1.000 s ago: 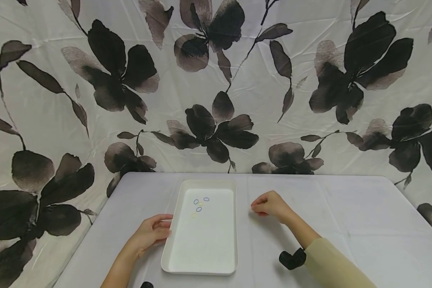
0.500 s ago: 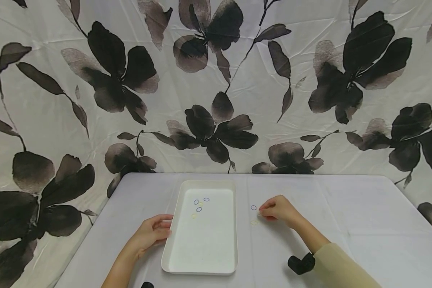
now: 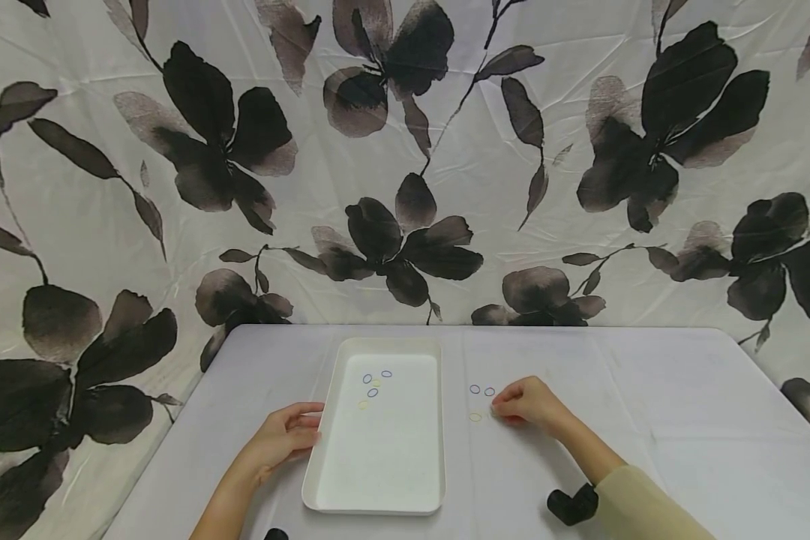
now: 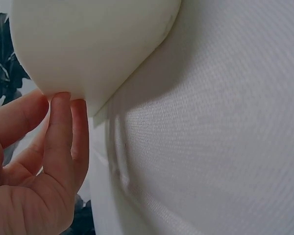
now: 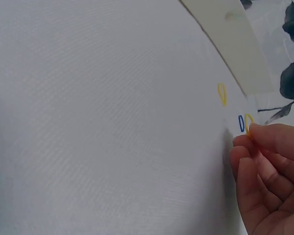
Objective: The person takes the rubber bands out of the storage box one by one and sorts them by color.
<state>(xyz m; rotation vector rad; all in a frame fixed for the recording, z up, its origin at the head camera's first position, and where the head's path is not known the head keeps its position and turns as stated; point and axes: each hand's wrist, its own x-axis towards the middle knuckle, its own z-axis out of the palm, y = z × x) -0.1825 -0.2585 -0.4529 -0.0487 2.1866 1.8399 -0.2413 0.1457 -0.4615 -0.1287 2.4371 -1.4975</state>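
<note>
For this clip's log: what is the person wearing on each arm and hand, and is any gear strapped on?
Both hands are bare: no gloves, rings or watch show. The left hand leads into a bare forearm with no sleeve in view. The right hand leads into a pale yellow-beige long sleeve that ends short of the wrist. A black device sits under the right forearm; a bit of another black device shows beside the left forearm.

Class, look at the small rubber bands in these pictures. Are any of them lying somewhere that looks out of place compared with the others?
Yes. Several small rubber bands lie inside the white tray, but three loose bands lie outside it on the tablecloth, beside the right hand. The left hand touches the tray's edge.
</note>
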